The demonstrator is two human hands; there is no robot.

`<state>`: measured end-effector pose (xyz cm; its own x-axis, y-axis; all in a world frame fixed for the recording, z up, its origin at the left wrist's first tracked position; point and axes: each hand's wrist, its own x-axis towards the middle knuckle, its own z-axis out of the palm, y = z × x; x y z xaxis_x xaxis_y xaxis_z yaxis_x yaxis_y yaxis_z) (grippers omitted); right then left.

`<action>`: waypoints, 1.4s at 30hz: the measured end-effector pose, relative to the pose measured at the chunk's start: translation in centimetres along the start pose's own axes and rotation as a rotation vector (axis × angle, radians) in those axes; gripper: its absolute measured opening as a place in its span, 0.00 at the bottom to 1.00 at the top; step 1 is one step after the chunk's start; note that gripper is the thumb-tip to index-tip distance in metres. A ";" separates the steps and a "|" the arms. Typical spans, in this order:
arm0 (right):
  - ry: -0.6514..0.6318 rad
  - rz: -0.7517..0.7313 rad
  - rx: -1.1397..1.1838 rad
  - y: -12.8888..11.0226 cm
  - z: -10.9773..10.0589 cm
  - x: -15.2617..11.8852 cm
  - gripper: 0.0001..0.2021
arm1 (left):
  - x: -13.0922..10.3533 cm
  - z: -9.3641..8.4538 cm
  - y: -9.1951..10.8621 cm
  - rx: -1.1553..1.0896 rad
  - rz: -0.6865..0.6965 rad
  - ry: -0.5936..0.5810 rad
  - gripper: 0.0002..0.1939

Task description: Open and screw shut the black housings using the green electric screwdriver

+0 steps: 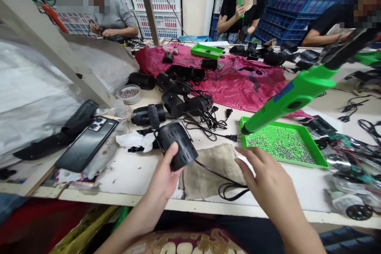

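Note:
My left hand (167,170) grips a black cylindrical housing (176,145) with slots, thumb on its side, tilted above the bench. From the housing a black cord (214,171) runs right, over a beige cloth (210,170), and loops near the bench edge. My right hand (262,170) hovers over the cord's right side, fingers apart, holding nothing that shows. Just beyond it, a green electric screwdriver (291,95) hangs slanted, its tip at the left edge of a green tray (320,158) of small screws.
Several black housings (174,105) with cords lie behind my left hand. A phone (87,143) is at the left, near a round tub of screws (130,93). Wires and metal parts (341,162) crowd the right. A pink sheet (238,83) covers the middle; people work across the bench.

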<state>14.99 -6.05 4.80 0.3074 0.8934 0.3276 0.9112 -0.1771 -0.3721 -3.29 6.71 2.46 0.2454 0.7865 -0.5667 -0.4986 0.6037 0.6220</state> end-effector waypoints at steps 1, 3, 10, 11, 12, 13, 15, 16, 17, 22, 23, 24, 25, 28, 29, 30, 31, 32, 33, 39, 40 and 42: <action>0.001 0.003 0.059 -0.3 0.5 0.4 0.16 | -0.1 -0.3 -0.8 0.034 0.028 -0.024 0.25; 0.001 0.004 0.245 -1.3 1.5 1.2 0.15 | -0.2 -0.8 -2.1 0.190 0.090 -0.108 0.29; -0.117 -0.112 0.422 -3.5 2.9 4.8 0.26 | -0.3 -1.2 -2.9 0.762 0.318 -0.476 0.33; -0.203 -0.095 0.454 -3.4 2.9 5.4 0.25 | -0.2 -1.2 -2.9 0.821 0.344 -0.489 0.35; -0.288 -0.073 0.489 -3.2 2.9 5.9 0.24 | -0.1 -1.2 -2.9 0.872 0.362 -0.492 0.37; -0.364 -0.052 0.523 -2.9 2.9 6.4 0.22 | -0.1 -1.2 -3.0 0.913 0.376 -0.489 0.38; -0.462 -0.028 0.577 -2.4 2.9 7.3 0.20 | -0.2 -1.3 -3.2 0.974 0.395 -0.491 0.39; -0.489 -0.022 0.597 -2.1 2.9 7.6 0.19 | -0.3 -1.3 -3.2 1.003 0.404 -0.497 0.39; -0.512 -0.007 0.617 -1.9 2.8 7.9 0.17 | -0.4 -1.3 -3.2 1.033 0.415 -0.501 0.40; -0.604 0.091 0.693 -1.4 3.2 9.1 0.16 | -0.6 -1.2 -3.1 1.100 0.421 -0.491 0.41; -0.635 0.091 0.713 -1.5 3.4 9.4 0.17 | -0.6 -1.3 -3.1 1.091 0.424 -0.497 0.41; -0.666 0.084 0.734 -1.6 3.6 9.6 0.17 | -0.5 -1.4 -3.1 1.078 0.429 -0.502 0.40; -0.692 0.076 0.751 -1.7 3.9 9.9 0.17 | -0.4 -1.5 -3.2 1.061 0.433 -0.507 0.40; -0.718 0.061 0.768 -2.1 4.9 10.4 0.18 | -0.3 -2.0 -3.5 1.004 0.425 -0.506 0.40; -0.718 0.060 0.766 -2.2 5.2 10.5 0.19 | -0.3 -2.2 -3.6 0.989 0.418 -0.500 0.40; -0.717 0.058 0.763 -2.3 5.5 10.6 0.21 | -0.4 -2.3 -3.7 0.977 0.410 -0.494 0.40; -0.713 0.055 0.761 -2.4 5.6 10.6 0.22 | -0.4 -2.4 -3.8 0.966 0.406 -0.487 0.39; -0.705 0.053 0.763 -2.5 5.6 10.6 0.24 | -0.5 -2.5 -3.9 0.956 0.407 -0.483 0.39; -0.690 0.051 0.767 -2.5 5.5 10.5 0.25 | -0.6 -2.5 -3.9 0.944 0.413 -0.485 0.39; -0.569 0.014 0.729 -2.5 3.1 8.1 0.37 | -1.1 -1.8 -3.6 0.931 0.452 -0.507 0.39; -0.531 0.005 0.711 -2.6 3.0 7.6 0.38 | -1.2 -1.6 -3.6 0.946 0.453 -0.505 0.40; -0.447 0.012 0.694 -2.8 3.1 6.8 0.37 | -1.4 -1.4 -3.5 0.978 0.446 -0.498 0.41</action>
<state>13.69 1.76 5.34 0.0447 0.9990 -0.0017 0.4865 -0.0233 -0.8734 -3.03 3.28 0.32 0.6153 0.7862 -0.0566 0.1722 -0.0640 0.9830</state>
